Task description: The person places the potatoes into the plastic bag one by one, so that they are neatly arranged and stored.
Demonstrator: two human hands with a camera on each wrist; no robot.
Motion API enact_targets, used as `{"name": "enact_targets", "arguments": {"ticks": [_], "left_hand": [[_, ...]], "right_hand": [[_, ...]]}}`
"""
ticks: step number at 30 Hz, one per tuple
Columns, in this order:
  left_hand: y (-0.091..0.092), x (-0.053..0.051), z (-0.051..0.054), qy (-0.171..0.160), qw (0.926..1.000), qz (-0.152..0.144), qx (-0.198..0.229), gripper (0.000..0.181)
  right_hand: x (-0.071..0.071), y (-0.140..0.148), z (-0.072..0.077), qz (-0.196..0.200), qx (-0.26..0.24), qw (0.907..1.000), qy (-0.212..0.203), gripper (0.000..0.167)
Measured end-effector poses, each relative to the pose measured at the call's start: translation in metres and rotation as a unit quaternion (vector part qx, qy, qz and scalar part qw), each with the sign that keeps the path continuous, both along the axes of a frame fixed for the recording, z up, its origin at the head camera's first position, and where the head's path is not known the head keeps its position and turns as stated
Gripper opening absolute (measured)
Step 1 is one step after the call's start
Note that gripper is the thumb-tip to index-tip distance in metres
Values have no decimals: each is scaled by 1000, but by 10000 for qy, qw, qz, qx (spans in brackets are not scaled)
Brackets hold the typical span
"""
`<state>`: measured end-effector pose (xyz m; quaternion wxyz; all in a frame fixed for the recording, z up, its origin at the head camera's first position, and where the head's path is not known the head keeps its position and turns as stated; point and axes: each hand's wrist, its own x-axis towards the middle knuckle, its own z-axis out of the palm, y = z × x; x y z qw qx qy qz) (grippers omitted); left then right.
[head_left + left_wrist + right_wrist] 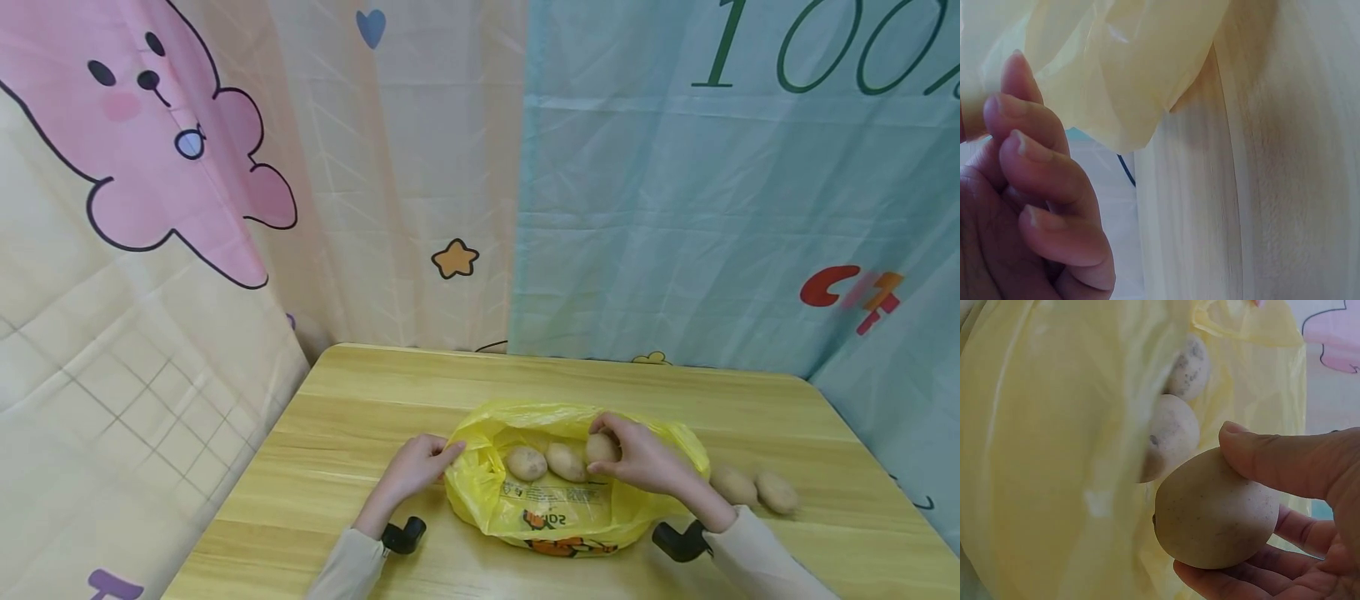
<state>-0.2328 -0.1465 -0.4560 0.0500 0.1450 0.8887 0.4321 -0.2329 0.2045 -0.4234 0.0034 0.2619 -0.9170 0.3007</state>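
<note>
A yellow plastic bag [570,508] lies spread on the table with its mouth open. Two potatoes [527,463] [1172,434] rest side by side inside it. Over the bag's opening, at its right part, my right hand [643,457] holds another potato [602,448] [1216,509] between thumb and fingers, beside the other two. My left hand [420,467] pinches the bag's left rim between thumb and forefinger; in the left wrist view the other fingers [1054,181] are curled and the pinch itself is partly out of frame.
Two more potatoes [776,492] lie on the wooden table [375,400] to the right of the bag, next to my right forearm. Printed curtains [637,208] hang behind the table and at its sides. A black wrist camera [403,535] is on each wrist.
</note>
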Motion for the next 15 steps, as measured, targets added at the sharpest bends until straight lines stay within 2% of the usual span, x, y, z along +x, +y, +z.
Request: {"name": "enact_targets", "arguments": {"ticks": [15], "left_hand": [[-1,0,2,12,10000,-16,-9,44]], "right_hand": [[-4,1,-10,207,138,9997,15,38]]}}
